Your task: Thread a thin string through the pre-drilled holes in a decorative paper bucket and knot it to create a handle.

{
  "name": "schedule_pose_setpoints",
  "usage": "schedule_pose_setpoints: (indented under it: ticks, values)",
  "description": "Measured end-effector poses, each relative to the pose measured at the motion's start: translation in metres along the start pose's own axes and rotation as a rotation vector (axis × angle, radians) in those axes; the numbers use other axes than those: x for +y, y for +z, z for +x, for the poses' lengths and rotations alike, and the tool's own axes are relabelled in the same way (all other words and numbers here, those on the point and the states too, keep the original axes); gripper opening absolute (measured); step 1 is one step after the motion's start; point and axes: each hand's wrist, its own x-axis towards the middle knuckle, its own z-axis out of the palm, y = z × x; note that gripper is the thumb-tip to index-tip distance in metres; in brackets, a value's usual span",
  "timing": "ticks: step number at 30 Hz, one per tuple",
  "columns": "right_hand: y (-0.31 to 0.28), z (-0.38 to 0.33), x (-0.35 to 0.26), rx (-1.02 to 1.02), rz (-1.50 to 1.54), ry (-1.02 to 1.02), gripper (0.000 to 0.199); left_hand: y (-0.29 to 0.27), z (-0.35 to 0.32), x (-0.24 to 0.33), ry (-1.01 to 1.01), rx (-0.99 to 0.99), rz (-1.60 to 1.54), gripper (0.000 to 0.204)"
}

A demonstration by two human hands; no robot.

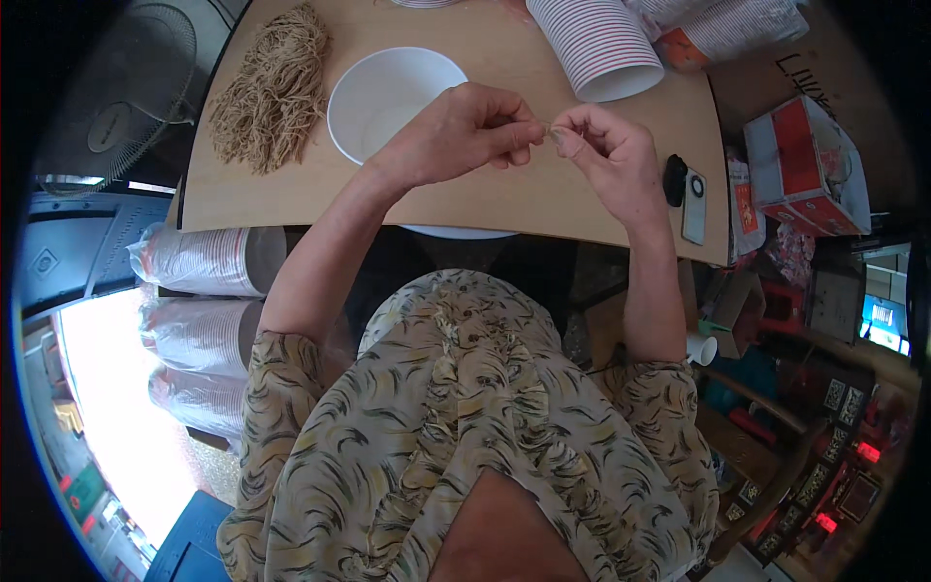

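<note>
My left hand (464,134) and my right hand (613,160) meet over the table, fingertips almost touching. Both are closed in a pinch. Whatever thin, small thing is between the fingertips is too fine to make out. Beneath and beside my left hand stands a large white bowl (361,97), its near right rim partly hidden by that hand. A heap of tan, knotted, string-like strands (274,89) lies on the table left of the bowl.
A stack of white paper bowls with red lines (599,44) lies at the back. A black object (675,180) and a phone-like grey device (694,209) lie near the right edge of the wooden table (553,209). Wrapped stacks (199,257) stand left; a red-white box (810,165) right.
</note>
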Motion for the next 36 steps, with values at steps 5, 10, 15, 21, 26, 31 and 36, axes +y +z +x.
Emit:
schedule_pose_setpoints:
  ticks: [5,10,15,21,26,31,36]
  values:
    - [0.003,-0.001,-0.006,0.021,-0.015,-0.054,0.012,-0.006,-0.003,0.0,-0.07,-0.002,-0.185,0.031]
    - [0.003,0.003,0.003,0.002,-0.076,-0.241,0.01,-0.021,-0.001,-0.009,-0.181,-0.176,-0.27,0.032]
    - [0.002,0.004,-0.002,-0.009,-0.045,-0.17,0.009,-0.021,-0.007,-0.01,-0.116,-0.166,-0.238,0.029]
    - [0.013,0.009,-0.002,0.092,0.084,-0.087,0.01,-0.015,-0.014,-0.015,0.001,-0.038,-0.215,0.023]
    - [0.025,0.014,0.003,0.104,0.232,0.037,0.013,-0.002,-0.025,-0.022,0.03,0.152,-0.137,0.02]
    - [0.035,0.013,0.008,0.112,0.362,0.182,0.015,0.007,-0.031,-0.029,0.138,0.291,-0.018,0.019]
    - [0.043,0.013,0.013,0.079,0.491,0.256,0.016,0.016,-0.03,-0.038,0.23,0.426,0.006,0.018]
